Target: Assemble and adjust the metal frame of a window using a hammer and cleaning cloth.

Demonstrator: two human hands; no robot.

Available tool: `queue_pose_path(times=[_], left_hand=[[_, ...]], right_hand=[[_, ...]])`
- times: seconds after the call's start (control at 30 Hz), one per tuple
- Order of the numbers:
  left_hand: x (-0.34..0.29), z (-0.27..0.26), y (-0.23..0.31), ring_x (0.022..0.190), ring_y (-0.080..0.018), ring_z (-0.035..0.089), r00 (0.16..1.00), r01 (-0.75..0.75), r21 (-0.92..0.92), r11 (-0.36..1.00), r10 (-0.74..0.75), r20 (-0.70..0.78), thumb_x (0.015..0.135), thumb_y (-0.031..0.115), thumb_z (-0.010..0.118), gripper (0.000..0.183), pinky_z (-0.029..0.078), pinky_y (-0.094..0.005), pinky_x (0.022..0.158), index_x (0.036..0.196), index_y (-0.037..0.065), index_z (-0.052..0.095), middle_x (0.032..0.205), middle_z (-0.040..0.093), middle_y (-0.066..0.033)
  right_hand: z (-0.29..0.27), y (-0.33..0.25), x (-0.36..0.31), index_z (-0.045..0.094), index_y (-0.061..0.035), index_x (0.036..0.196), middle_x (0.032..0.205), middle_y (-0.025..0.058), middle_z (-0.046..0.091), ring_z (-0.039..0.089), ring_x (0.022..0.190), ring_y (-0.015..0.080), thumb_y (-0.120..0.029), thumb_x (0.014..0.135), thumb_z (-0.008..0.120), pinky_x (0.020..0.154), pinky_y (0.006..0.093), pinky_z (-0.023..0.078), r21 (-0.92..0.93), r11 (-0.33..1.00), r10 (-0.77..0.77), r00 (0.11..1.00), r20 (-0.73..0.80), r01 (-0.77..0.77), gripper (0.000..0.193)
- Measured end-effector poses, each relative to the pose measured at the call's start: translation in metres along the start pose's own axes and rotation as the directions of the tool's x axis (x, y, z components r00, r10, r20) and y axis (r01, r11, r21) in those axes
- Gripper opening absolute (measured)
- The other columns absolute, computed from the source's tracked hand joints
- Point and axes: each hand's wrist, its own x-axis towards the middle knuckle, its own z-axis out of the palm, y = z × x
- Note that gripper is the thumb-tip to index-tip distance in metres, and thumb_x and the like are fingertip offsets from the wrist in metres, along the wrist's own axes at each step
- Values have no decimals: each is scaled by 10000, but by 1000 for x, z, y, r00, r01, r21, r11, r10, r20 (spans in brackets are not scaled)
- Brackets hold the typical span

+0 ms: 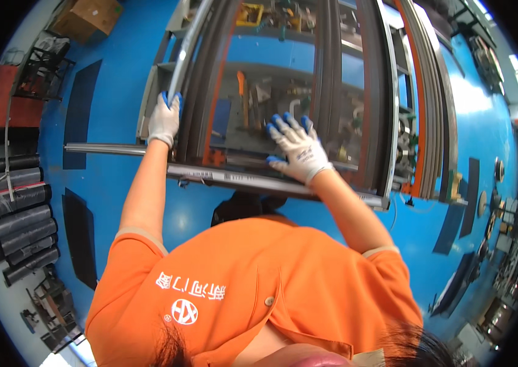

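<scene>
A large dark window frame (199,92) with a clear pane (271,52) lies in front of me on a bench. My left hand (164,124), in a white glove with blue fingertips, is closed around a long silver strip (189,52) along the frame's left side. My right hand (300,148), gloved alike, rests on the pane with its fingers spread and holds nothing. Nearest my body runs the frame's silver edge (271,183), with a printed label on it. Through the pane show an orange-handled tool (241,83) and several small tools.
A thin metal bar (104,148) juts out left of the bench. Long profiles (433,104) are stacked at the right. Dark wrapped rolls (19,202) and a cardboard box (90,17) stand at the far left. Dark mats (82,110) lie on the blue floor (118,79).
</scene>
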Motion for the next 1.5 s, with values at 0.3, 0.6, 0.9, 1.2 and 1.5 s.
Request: queue_pose_path(times=[0.3,0.6,0.9,1.2,1.5], left_hand=[[6,-4,0,959,-411,668,1000,7,5,1000,-7,-21,997,580,347,642,520,-495,834,1342,50,459,1139,666,-221],[1,-4,4,988,-393,670,999,-10,52,999,12,-39,999,594,323,664,526,-485,853,1357,51,455,1146,666,-216],[4,0,-4,1036,-393,642,997,15,5,1000,-14,-82,979,619,353,650,494,-461,883,1345,102,496,1163,671,-170],[12,9,-9,1031,-391,645,995,-13,51,999,18,-100,971,631,360,649,497,-459,882,1339,118,507,1154,674,-170],[8,1,-8,1007,-412,660,996,-32,-5,999,32,-79,977,588,385,659,513,-485,867,1344,49,482,1137,675,-215]], right_hand=[[-13,152,-51,270,-171,1556,1638,46,184,152,1511,256,-598,933,448,1208,466,102,-223,740,592,771,-234,-635,776],[-4,101,25,216,-130,1565,1647,62,131,62,1524,259,-708,906,361,1181,595,42,-231,752,603,786,-137,-618,889],[-14,30,-42,371,-207,1516,1616,33,260,170,1509,251,-488,886,599,1221,463,62,-53,995,80,997,8,-79,726],[-20,113,-114,412,-247,1495,1595,38,305,220,1489,259,-422,903,595,1208,425,159,-204,822,499,845,-189,-531,644],[-32,107,-188,529,-76,1383,1415,165,511,475,1310,311,-379,904,647,1066,401,392,318,374,915,290,-280,-872,579]])
